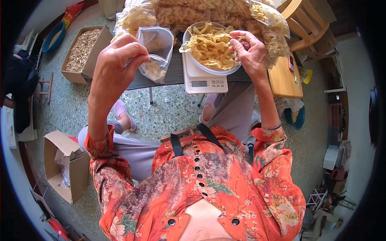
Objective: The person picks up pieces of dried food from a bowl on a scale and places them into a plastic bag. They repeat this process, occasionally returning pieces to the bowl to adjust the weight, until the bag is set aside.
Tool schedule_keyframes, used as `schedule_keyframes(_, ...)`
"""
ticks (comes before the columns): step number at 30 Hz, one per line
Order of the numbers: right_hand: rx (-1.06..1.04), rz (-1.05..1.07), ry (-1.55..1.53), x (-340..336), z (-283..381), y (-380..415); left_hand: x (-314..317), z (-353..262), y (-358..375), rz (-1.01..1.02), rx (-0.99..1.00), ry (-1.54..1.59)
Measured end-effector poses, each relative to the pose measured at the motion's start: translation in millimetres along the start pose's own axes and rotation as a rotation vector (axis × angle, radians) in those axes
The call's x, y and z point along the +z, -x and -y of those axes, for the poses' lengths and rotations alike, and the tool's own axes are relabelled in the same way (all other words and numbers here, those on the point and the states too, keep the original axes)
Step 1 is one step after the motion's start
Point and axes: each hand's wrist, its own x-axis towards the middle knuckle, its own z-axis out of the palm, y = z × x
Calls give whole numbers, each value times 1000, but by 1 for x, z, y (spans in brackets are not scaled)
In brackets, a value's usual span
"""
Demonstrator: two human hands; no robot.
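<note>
Nearby, the white scale (205, 87) has a display and button labels too small to read, and bears a bowl (228, 72) of yellow dried pieces (209, 46). The right hand (252, 52) pinches some at the rim; the left hand (116, 60), fingers narrow, meets a clear bag (165, 50), grip impossible to tell. Beyond, heaped bags (197, 14) run out of view

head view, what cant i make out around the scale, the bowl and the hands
All in the head view:
Digits on the display of the scale: too small and blurred.
Bottom of the bowl: hidden by dried pieces.
Anything inside the right hand: hidden by its own curl.
Whether the left hand grips the open bag: its fingertips are partly hidden.
Far end of the bagged pile: cut off by the top edge.
</note>
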Motion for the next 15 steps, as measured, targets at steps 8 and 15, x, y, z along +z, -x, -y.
schedule_keyframes(8, -220, -107, 130, -9, 8, 11, 1, -3, 0, -31, 18, -15)
schedule_keyframes(15, -57, 46, -257, -24, 13, 18, -1, -2, -1, -25, 37, -8)
